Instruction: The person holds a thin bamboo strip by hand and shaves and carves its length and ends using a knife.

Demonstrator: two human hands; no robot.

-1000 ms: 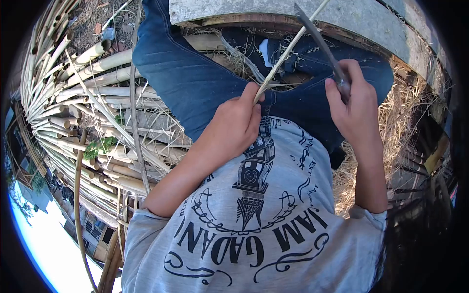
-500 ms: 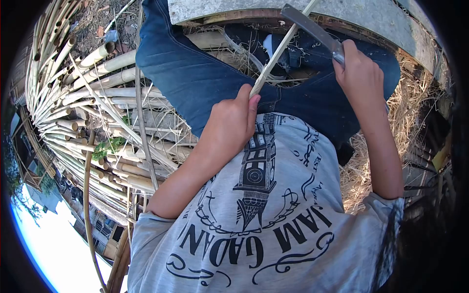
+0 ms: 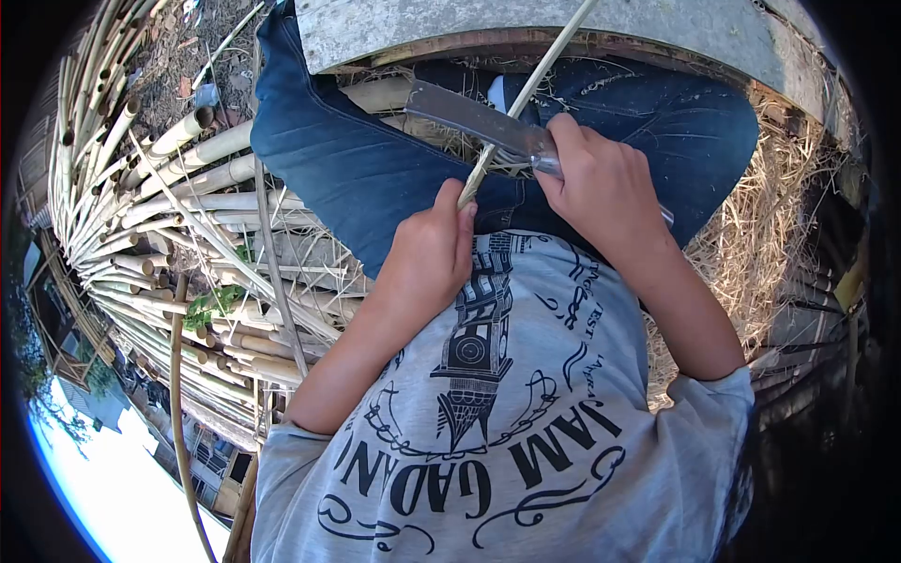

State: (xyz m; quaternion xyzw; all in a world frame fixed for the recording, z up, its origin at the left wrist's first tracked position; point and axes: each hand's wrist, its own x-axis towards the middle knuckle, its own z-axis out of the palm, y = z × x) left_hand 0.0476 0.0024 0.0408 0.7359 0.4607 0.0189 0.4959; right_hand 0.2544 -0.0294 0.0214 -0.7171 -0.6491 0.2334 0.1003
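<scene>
A thin bamboo strip [image 3: 542, 70] slants from my lap up over the edge of the wooden board. My left hand [image 3: 434, 244] is closed round its near end, thumb and forefinger pinching it. My right hand [image 3: 605, 178] grips the handle of a knife with a broad, straight blade [image 3: 465, 114]. That blade lies across the strip just beyond my left hand, pointing left. Part of the handle shows below my right fist. The strip's surface looks rough and split near the blade.
A weathered wooden board [image 3: 375, 33] spans the far side, above my legs [image 3: 648, 141]. Many cut bamboo poles [image 3: 216, 178] are piled at the left. Dry straw and shavings [image 3: 751, 244] cover the ground at the right. A thin upright pole [image 3: 176, 403] stands at lower left.
The knife has come down and toward my body, from the strip's far part to close by my left hand. My left hand has shifted slightly left and down with the strip.
</scene>
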